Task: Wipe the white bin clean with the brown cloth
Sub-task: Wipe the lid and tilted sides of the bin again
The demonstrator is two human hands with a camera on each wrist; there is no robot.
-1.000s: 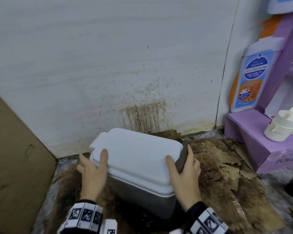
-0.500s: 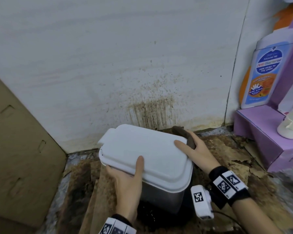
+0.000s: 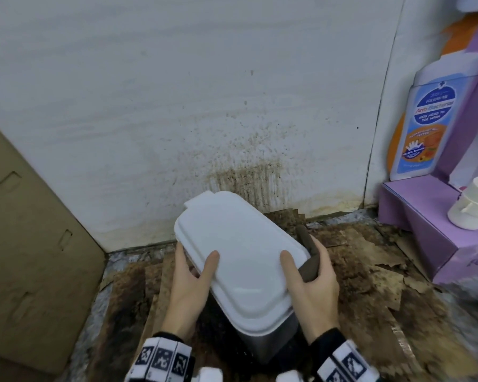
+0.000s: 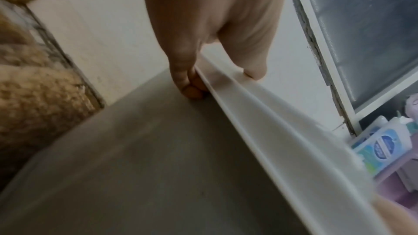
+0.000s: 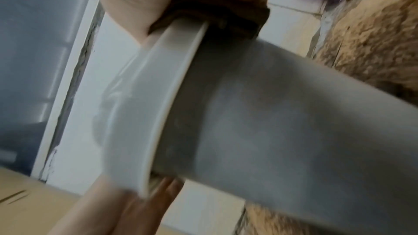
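Observation:
The white bin (image 3: 240, 260) has a white lid over a grey body and stands on soiled cardboard near the wall, one short end toward me. My left hand (image 3: 196, 261) grips its left rim, thumb on the lid and fingers (image 4: 190, 90) curled under the lid edge (image 4: 260, 113). My right hand (image 3: 305, 261) holds the brown cloth (image 3: 311, 261) against the bin's right side, thumb on the lid. In the right wrist view the cloth (image 5: 214, 10) is bunched over the lid rim, above the grey wall (image 5: 271, 122).
A stained white wall (image 3: 232, 106) rises just behind the bin. A cardboard sheet (image 3: 25, 230) leans at the left. At the right, a purple box (image 3: 425, 224) carries a white cap (image 3: 472, 210) and a wash-bottle display (image 3: 425, 125). Torn brown cardboard (image 3: 370, 271) covers the floor.
The bin has turned from broadside to end-on toward me. My left hand went to its left rim, and my right hand with the cloth came back from the far corner to the right side.

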